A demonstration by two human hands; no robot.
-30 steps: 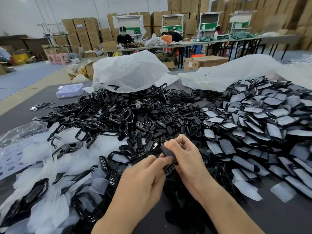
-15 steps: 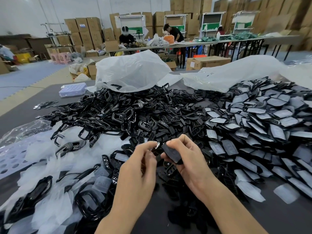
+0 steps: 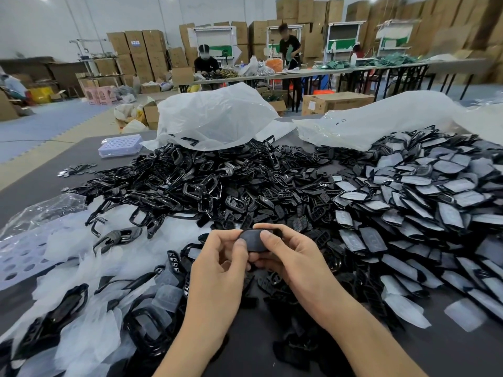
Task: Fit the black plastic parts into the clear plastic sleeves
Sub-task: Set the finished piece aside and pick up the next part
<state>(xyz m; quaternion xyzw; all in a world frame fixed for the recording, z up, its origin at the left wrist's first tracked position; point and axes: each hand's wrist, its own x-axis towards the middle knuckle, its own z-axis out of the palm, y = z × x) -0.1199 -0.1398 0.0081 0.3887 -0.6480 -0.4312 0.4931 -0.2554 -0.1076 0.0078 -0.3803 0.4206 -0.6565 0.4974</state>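
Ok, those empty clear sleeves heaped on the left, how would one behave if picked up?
Probably floppy and very light: the clear sleeves lie crumpled and overlapping, thin enough to see through. Likely slick or clingy, since they sit in loose layers, so several may lift together. Unlikely to roll, as they lie flat.

We count two hands, the left hand (image 3: 217, 270) and the right hand (image 3: 296, 257), with one black part (image 3: 253, 239) held between them. On the table (image 3: 40, 180) the loose black parts (image 3: 206, 186) lie in one heap, far too many for us to number. So do the sleeved parts (image 3: 424, 191) in a second heap to the right and the clear sleeves (image 3: 81, 270) in a third to the left. We see two white plastic bags (image 3: 215, 118), one lilac tray (image 3: 121, 145) and one perforated sheet (image 3: 19, 257). Beyond, we make out two people, a seated person (image 3: 206, 63) and a standing person (image 3: 290, 50); the stacked cartons (image 3: 141, 50) we cannot count
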